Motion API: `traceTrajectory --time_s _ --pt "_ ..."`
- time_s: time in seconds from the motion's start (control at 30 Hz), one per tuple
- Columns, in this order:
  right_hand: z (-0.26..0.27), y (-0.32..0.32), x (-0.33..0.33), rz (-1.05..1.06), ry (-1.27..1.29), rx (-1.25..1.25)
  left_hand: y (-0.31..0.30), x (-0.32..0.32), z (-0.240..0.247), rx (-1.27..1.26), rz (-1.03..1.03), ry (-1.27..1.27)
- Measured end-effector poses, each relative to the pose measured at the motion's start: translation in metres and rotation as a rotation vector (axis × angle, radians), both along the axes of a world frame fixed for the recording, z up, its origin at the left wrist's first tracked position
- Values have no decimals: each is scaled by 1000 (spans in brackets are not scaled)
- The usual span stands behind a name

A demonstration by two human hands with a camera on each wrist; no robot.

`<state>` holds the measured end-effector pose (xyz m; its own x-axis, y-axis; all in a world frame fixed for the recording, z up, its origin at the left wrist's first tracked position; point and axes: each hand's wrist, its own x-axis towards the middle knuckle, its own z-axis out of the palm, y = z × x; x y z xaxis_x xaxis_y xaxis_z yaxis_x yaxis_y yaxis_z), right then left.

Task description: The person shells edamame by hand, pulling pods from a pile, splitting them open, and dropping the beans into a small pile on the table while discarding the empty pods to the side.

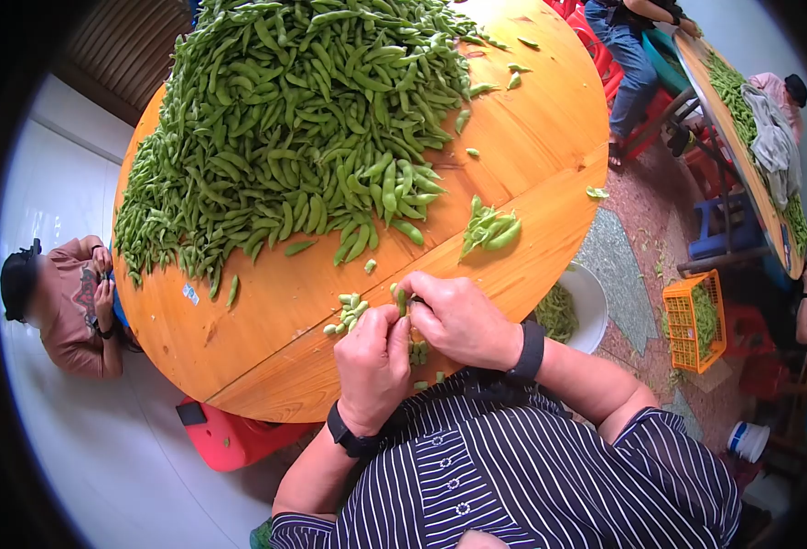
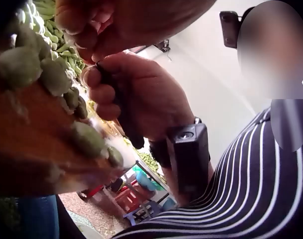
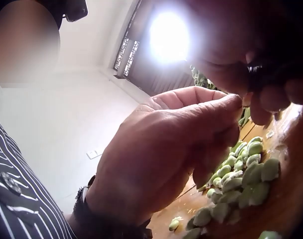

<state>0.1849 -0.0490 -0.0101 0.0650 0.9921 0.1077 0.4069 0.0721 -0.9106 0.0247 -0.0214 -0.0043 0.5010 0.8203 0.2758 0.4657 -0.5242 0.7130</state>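
Observation:
Both hands meet over the near edge of the round wooden table [image 1: 275, 357]. My left hand [image 1: 373, 371] pinches a green bean pod [image 1: 402, 302] between thumb and fingers. Against it lie the fingertips of my right hand [image 1: 470, 322]. In the left wrist view the right fingers curl round a slim dark-handled tool [image 2: 122, 107]; its tip is hidden between the hands. Shelled green beans [image 1: 350, 313] lie in a small heap beside the left hand, seen closer in the right wrist view as pale beans [image 3: 236, 179].
A large heap of pods [image 1: 294, 137] covers the table's far side. Some split pods [image 1: 492, 229] lie to the right. Below the edge stand a white tub [image 1: 590, 311] of green pods and a red stool [image 1: 243, 439]. An orange crate [image 1: 696, 320] and another table are further right; a person sits left.

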Motion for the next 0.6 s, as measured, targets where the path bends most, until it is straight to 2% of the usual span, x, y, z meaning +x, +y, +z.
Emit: traceTrajectory --time_s 0.07,0.1,0.17,0.23,0.27,0.3,0.33,0.47,0.5,0.57,0.6 --pt "-5 3 3 27 12 26 3 -4 0 -228 2 -124" --pt "-9 4 6 66 42 40 5 -8 0 -228 1 -124" --pt "-10 7 10 105 71 55 12 -14 2 -999 48 -426" --pt "-5 8 14 201 240 -68 18 -17 8 -1045 7 -447" --pt "-1 8 15 202 241 -69 23 -19 9 -1159 -19 -474" --pt "4 7 16 208 323 -199 25 -20 9 -1273 -45 -501" --pt "8 7 17 214 404 -329 24 -20 9 -1272 -44 -501" --pt "10 6 15 177 266 -275 13 -10 12 -374 -3 -68" --pt "10 6 14 155 224 -221 13 -10 10 -374 0 -67" --pt "8 4 10 135 183 -167 13 -11 5 26 -91 21" --pt "5 3 6 92 168 -108 12 -10 6 25 -89 22"
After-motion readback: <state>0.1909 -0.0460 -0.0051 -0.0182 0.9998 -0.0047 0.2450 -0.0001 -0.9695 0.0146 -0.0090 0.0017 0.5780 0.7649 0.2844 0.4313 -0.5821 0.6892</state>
